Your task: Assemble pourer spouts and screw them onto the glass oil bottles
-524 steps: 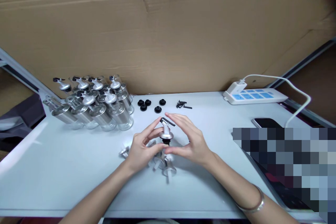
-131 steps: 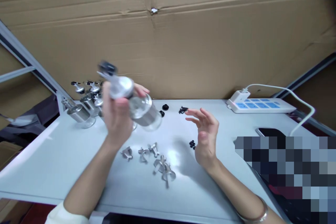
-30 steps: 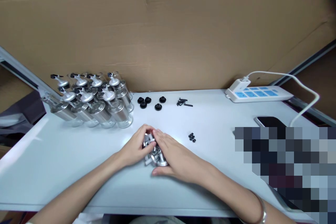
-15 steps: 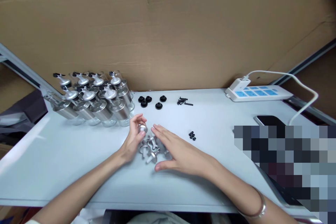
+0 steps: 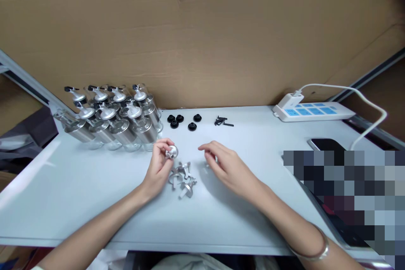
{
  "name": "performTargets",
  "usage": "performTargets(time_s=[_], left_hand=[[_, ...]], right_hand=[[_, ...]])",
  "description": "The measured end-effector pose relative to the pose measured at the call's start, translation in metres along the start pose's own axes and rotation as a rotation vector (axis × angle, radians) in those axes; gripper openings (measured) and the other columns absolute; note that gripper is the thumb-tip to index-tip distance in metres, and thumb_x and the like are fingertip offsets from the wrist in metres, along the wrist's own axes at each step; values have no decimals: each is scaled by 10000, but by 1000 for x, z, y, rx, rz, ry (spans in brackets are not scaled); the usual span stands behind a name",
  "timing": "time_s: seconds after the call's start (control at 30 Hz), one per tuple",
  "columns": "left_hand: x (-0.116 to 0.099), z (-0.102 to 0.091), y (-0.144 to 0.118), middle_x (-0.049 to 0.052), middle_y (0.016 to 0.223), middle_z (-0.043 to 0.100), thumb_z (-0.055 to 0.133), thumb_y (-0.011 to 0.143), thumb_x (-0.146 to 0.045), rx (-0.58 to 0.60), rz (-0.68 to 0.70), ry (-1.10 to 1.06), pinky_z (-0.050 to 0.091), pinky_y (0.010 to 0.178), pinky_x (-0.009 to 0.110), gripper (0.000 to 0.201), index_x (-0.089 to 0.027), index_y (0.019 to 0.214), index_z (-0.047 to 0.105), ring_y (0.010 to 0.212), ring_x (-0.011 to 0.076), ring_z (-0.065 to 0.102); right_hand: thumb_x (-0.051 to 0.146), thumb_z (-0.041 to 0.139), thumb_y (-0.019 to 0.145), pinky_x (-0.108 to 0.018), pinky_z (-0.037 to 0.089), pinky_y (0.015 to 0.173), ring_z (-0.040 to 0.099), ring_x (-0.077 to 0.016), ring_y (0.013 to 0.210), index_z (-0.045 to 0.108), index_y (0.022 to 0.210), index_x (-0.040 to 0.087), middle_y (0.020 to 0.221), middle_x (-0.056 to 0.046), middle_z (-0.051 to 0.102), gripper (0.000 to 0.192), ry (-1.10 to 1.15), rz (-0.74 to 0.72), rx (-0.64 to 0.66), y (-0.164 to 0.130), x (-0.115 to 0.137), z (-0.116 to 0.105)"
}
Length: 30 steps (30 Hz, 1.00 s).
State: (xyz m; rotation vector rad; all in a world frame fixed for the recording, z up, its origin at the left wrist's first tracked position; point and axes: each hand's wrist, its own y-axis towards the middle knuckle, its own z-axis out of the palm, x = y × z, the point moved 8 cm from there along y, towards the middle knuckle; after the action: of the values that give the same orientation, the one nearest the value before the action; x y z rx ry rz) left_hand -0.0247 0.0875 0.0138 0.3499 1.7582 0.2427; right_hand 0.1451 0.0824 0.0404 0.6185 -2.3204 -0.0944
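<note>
In the head view, my left hand (image 5: 158, 166) pinches a silver pourer top (image 5: 171, 152) between fingers and thumb, a little above the table. Several more silver pourer tops (image 5: 186, 189) lie in a loose pile just below and to the right of it. To the right of the pile, my right hand (image 5: 226, 166) hovers palm down, its index finger and thumb apart and nothing visible between them. A small pale piece shows by its thumb, partly hidden, too little to identify.
Glass oil bottles with steel sleeves and pourers (image 5: 122, 128) crowd the back left. Black round stoppers (image 5: 192, 126) and thin black tubes (image 5: 221, 121) lie at the back. A power strip (image 5: 313, 112), white cable (image 5: 357, 88) and phone (image 5: 325, 145) occupy the right side.
My right hand has drawn away from the pile, up and to the right, and now covers the small black pieces there. The left hand's pourer top has turned and shows more clearly.
</note>
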Motion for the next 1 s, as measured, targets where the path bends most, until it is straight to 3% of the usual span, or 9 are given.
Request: performTargets(time_s=[0.13,0.27,0.37,0.5,0.8,1.0], left_hand=[[2,3,0,57,1067,448,471,898,-207,20,-13,10,416,867,317,65,-225,960,460,991,170,487],[2,14,-3,61,1076,483,423,941,-240,162,-21,147,406,949,331,153,-227,1044,535,1073,184,487],[4,25,-7,75,1107,480,415,947,-263,295,-50,202,450,906,322,203,-224,1054,584,1088,199,497],[6,31,-10,87,1122,475,431,940,-271,374,-60,243,472,877,328,224,-221,1071,605,1065,209,517],[9,28,-7,86,1089,510,422,947,-318,339,-58,203,456,886,324,217,-206,1047,579,1046,206,527],[7,30,-5,72,1017,547,435,941,-325,313,-71,164,447,836,312,193,-187,949,570,934,188,547]], right_hand=[[136,442,832,-273,454,603,551,-125,583,618,929,184,803,-26,638,207,-87,75,-17,2,-15,-19],[206,534,806,-254,410,545,519,-106,515,632,991,193,794,-13,635,210,-208,83,92,0,-22,-24],[210,583,791,-264,424,573,577,-132,582,652,982,187,860,-41,653,204,-311,52,175,-2,-26,-18],[161,596,792,-285,459,640,636,-195,750,675,920,180,868,-62,655,151,-305,24,240,-3,-29,-5],[176,664,822,-254,472,640,609,-149,716,635,956,178,857,-37,624,137,-50,-63,290,-8,-5,20],[149,600,867,-259,496,680,625,-146,757,634,1005,173,947,-58,639,144,24,-110,334,-11,9,30]])
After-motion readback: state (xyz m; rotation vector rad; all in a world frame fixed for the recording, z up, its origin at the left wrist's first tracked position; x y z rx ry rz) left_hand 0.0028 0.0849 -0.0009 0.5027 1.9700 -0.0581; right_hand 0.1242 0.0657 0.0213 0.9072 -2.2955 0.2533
